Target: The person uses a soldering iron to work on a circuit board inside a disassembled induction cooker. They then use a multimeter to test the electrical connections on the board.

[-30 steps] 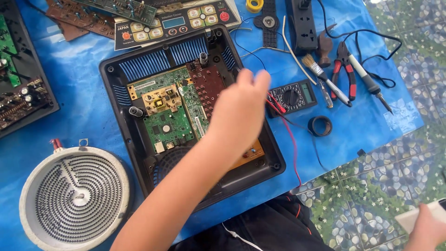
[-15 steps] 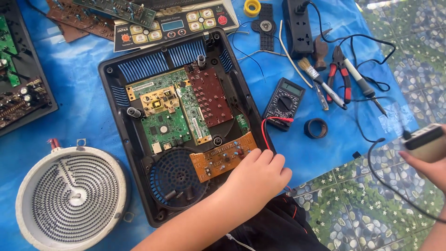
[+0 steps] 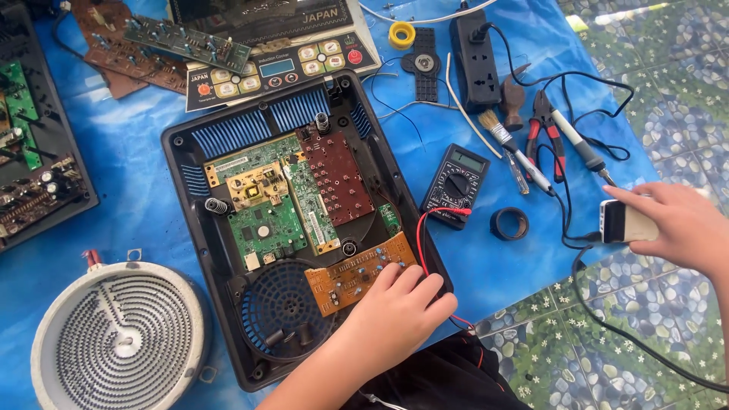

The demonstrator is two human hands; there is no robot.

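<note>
Resting on the lower right corner of the opened black cooker housing (image 3: 190,250), the left hand (image 3: 399,311) has its fingers curled, fingertips touching the orange circuit board (image 3: 353,277) that lies just above and left of it; it grips nothing visible. A red probe wire (image 3: 422,235) runs past the knuckles up to the black multimeter (image 3: 456,184). Well apart, at the right edge over the tiled floor, the right hand (image 3: 676,228) is closed around a small white boxy device (image 3: 624,222) with a black cable (image 3: 607,319) trailing from it.
</note>
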